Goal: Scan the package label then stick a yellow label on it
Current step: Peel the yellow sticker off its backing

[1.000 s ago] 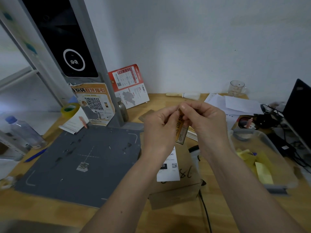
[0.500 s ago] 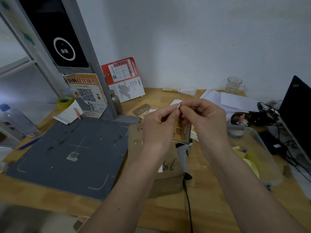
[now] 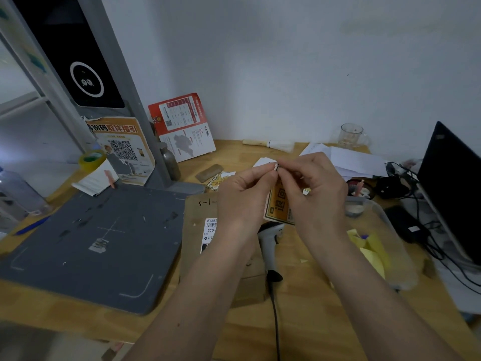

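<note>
Since 0.5 seconds ago, both hands barely shifted: left hand (image 3: 243,196) and right hand (image 3: 316,190) pinch yellow label (image 3: 279,204) above package (image 3: 197,230).

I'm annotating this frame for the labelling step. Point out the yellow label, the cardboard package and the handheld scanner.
yellow label (image 3: 279,207): head view, on its printed face between the hands.
cardboard package (image 3: 195,230): head view, on its bare top left of the white shipping label.
handheld scanner (image 3: 269,242): head view, on its white body.

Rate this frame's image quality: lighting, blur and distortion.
Head view: dim, flat indoor light; wide-angle bending tilts the grey metal scanner post; bottom-left corner smeared; the left hand and right hand pinching the yellow printed label stay fairly sharp above the brown cardboard package.
</note>
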Motion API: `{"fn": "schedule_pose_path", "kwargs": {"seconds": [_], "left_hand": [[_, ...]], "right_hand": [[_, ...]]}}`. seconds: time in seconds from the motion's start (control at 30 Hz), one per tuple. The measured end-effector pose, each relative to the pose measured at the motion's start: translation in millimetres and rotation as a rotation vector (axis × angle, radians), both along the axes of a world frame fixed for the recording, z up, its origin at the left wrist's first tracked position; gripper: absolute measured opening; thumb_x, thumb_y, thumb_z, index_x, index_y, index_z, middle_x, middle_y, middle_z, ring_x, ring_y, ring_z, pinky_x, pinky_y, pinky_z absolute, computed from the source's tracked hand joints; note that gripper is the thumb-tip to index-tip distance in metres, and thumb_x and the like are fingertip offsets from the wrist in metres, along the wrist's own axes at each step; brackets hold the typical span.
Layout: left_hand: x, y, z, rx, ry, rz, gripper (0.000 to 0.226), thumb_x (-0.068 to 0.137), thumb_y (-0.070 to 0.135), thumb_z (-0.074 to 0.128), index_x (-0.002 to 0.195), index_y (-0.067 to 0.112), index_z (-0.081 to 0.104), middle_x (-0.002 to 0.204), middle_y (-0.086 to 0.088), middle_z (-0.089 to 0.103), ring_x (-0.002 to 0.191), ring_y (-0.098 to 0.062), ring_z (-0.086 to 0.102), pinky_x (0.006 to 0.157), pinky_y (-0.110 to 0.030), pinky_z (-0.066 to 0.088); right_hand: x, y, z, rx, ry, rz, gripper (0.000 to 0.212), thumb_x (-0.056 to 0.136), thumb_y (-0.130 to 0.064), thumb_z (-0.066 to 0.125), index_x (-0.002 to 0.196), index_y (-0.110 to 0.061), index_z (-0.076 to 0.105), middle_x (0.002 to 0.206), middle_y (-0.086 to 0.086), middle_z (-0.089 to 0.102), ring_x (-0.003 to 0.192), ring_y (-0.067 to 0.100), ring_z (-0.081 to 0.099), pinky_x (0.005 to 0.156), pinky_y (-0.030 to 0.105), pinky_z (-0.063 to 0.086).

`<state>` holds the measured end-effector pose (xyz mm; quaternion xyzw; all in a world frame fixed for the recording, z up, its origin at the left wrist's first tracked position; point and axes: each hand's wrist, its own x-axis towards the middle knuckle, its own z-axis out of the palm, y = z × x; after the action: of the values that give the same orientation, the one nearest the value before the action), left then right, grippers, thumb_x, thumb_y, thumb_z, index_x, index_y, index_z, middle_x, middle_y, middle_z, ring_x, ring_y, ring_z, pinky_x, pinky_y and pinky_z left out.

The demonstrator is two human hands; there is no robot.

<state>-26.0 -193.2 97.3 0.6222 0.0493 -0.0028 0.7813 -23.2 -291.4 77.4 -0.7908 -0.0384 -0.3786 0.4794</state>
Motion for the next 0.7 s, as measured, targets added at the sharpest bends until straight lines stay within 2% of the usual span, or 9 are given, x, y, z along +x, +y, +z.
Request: {"fn": "schedule_pose_path", "kwargs": {"seconds": [0.13, 0.33, 0.47, 0.57, 0.7], "left_hand": [[1.1, -5.1, 0.6, -0.038, 0.010, -0.027, 0.018, 0.087, 0.009, 0.065, 0.102, 0.008, 0.074, 0.096, -0.007, 0.075, 0.089, -0.020, 0.072, 0.079, -0.031, 0.059], [4.3, -12.3, -2.2, 0.018, -0.025, -0.038, 0.017, 0.088, 0.007, 0.062, 0.097, 0.010, 0.076, 0.092, -0.008, 0.076, 0.084, -0.020, 0.072, 0.074, -0.030, 0.058], [7.3, -12.9, -2.2, 0.042, -0.038, -0.047, 0.018, 0.089, 0.007, 0.061, 0.092, 0.014, 0.077, 0.091, -0.007, 0.076, 0.086, -0.022, 0.072, 0.077, -0.033, 0.058], [9.2, -13.7, -1.9, 0.043, -0.028, -0.041, 0.017, 0.088, 0.008, 0.063, 0.090, 0.017, 0.077, 0.091, -0.006, 0.076, 0.091, -0.025, 0.071, 0.083, -0.038, 0.058], [10.9, -14.6, -1.3, 0.021, -0.015, -0.033, 0.016, 0.087, 0.006, 0.064, 0.095, 0.012, 0.076, 0.093, -0.008, 0.076, 0.094, -0.028, 0.071, 0.084, -0.038, 0.058]], "right_hand": [[2.1, -6.9, -2.6, -0.104, -0.073, -0.052, 0.013, 0.082, -0.007, 0.067, 0.092, -0.009, 0.075, 0.086, -0.002, 0.057, 0.080, 0.001, 0.052, 0.072, 0.001, 0.039], [7.2, -15.7, -5.8, -0.106, -0.059, -0.061, 0.006, 0.081, -0.008, 0.069, 0.085, -0.007, 0.073, 0.084, 0.001, 0.061, 0.079, 0.002, 0.053, 0.072, 0.001, 0.039], [9.0, -17.7, -6.5, -0.144, -0.079, -0.085, 0.004, 0.081, -0.007, 0.069, 0.083, -0.007, 0.073, 0.084, -0.004, 0.058, 0.080, 0.000, 0.051, 0.073, 0.000, 0.039], [10.5, -18.5, -7.0, -0.122, -0.069, -0.076, 0.002, 0.081, -0.007, 0.070, 0.081, -0.007, 0.072, 0.083, -0.001, 0.060, 0.080, 0.001, 0.052, 0.071, 0.002, 0.040], [11.8, -18.6, -7.5, -0.106, -0.076, -0.068, 0.001, 0.081, -0.007, 0.070, 0.081, -0.007, 0.071, 0.084, -0.004, 0.058, 0.080, 0.002, 0.053, 0.071, 0.005, 0.043]]}}
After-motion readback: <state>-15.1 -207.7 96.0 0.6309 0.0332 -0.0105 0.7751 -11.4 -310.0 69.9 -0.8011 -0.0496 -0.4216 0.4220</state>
